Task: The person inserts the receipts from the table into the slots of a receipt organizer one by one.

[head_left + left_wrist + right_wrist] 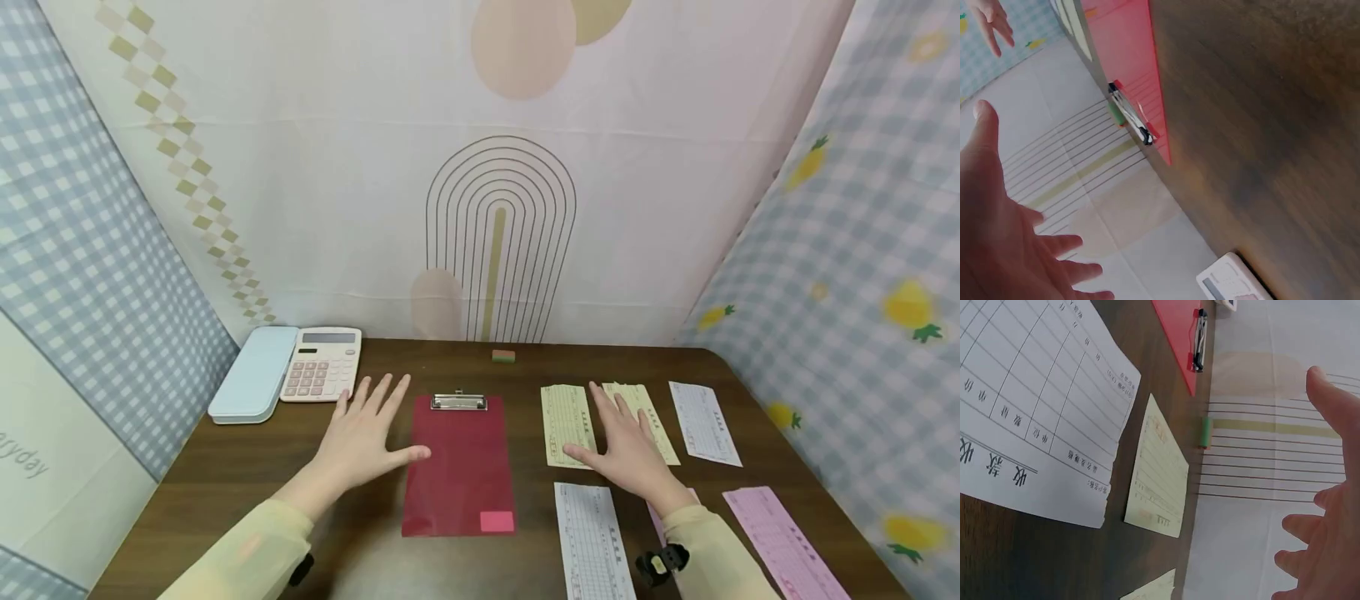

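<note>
Left hand [362,443] hovers near calculator [321,367] beside closed case [253,375].

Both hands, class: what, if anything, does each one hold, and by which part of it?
Nothing is held. The left hand is spread open near the red clipboard, the right hand likewise above the yellow slips.

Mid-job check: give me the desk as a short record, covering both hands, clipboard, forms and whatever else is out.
Left hand: raised, spread, holding nothing
Right hand: raised, spread, holding nothing
Red clipboard: between the hands, metal clip at far end
Yellow forms: two, side by side
White forms: two, apart
Pink forms: two, one mostly hidden
Calculator: far left, beside light-blue case
Red-and-green block: far edge
</note>
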A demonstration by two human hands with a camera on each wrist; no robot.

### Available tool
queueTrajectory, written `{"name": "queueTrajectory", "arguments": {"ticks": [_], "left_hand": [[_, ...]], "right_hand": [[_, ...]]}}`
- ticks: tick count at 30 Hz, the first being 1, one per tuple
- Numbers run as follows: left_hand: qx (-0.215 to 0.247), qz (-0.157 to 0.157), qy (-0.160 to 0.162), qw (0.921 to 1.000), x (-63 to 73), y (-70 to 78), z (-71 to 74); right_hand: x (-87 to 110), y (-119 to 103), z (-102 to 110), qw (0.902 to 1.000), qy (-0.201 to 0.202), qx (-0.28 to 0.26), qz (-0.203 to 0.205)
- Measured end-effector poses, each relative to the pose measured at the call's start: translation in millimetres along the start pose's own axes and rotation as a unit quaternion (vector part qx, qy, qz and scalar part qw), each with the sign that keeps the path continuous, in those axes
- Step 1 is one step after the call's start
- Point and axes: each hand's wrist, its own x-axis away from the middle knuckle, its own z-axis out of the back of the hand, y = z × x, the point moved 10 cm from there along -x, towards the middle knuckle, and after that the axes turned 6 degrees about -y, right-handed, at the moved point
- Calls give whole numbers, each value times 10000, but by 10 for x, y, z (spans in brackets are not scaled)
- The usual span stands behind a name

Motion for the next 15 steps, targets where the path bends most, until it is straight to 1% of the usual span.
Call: {"name": "queueTrajectory", "arguments": {"ticks": [6, 9, 15], "left_hand": [[25, -190, 1, 9998, -190, 69, -4], [56, -256, -76, 9996, -271, 96, -53], [154, -298, -295, 9990, -461, 121, -178]], "right_hand": [[-47, 45, -84, 9994, 9, -334, 12], [-54, 65, -129, 9994, 4, -330, 45], [-148, 110, -154, 9993, 33, -318, 171]]}}
